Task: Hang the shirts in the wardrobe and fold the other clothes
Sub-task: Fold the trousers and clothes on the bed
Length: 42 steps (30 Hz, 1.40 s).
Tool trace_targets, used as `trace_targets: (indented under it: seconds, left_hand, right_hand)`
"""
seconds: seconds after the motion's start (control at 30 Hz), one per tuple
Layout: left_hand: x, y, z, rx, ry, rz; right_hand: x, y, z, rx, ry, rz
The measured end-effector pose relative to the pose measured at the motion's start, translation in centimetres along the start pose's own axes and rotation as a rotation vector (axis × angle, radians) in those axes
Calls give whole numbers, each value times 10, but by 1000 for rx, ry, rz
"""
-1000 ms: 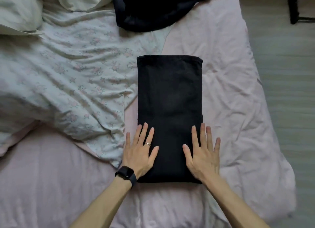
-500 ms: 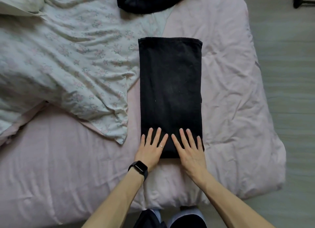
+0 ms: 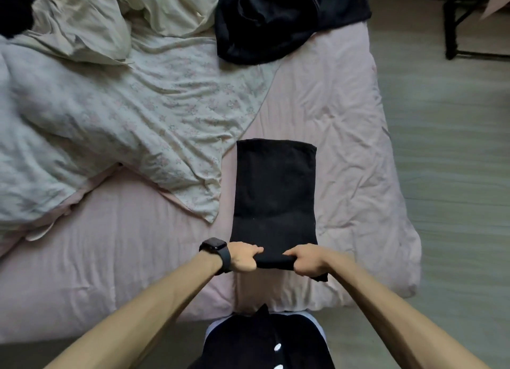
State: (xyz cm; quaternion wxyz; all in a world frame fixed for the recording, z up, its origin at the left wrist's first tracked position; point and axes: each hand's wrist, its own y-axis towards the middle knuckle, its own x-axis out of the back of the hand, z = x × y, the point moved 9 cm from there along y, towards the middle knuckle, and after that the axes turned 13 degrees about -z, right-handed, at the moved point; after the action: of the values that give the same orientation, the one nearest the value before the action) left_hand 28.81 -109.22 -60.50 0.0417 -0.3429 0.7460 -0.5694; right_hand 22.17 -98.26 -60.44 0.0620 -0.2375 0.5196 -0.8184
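Observation:
A black garment (image 3: 274, 192), folded into a long narrow rectangle, lies on the pink bed sheet (image 3: 345, 136). My left hand (image 3: 242, 256) grips its near edge at the left corner. My right hand (image 3: 307, 259) grips the same edge at the right corner. The near edge is lifted and bunched between the two fists. A second dark garment (image 3: 273, 20) lies crumpled at the head of the bed.
A floral duvet (image 3: 124, 125) is rumpled over the left half of the bed, with a pale pillow (image 3: 91, 26) behind it. Grey floor (image 3: 452, 175) runs along the right side. A black furniture frame (image 3: 452, 31) stands at the top right.
Both hands lay flat on the garment's near end before. They have now curled round its near edge and raised it. The camera has pulled back from the bed.

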Motion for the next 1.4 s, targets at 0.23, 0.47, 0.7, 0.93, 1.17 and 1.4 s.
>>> trace_targets:
  seconds: [0.23,0.47,0.7,0.93,1.17,1.4]
  left_hand:
    - [138,46,21,8,-198,-310]
    - [225,120,49,15,190,-986]
    - [214,174,63,41,340,-1117]
    - [209,201,80,56,286,-1152]
    - [180,168,39,-95,202,-1327]
    - [158,226,67,0,217,-1181]
  right_hand:
    - [144,50,-26,-28,206,-442]
    - [210,120,-43,-28,-327,-1208]
    - [205,166,-66,-65,-288,-1418]
    - [204,193,-79,-86,-216,-1355]
    - [173,163,-43,26,-240,-1415]
    - [156,218,-72,-66,-193,-1193]
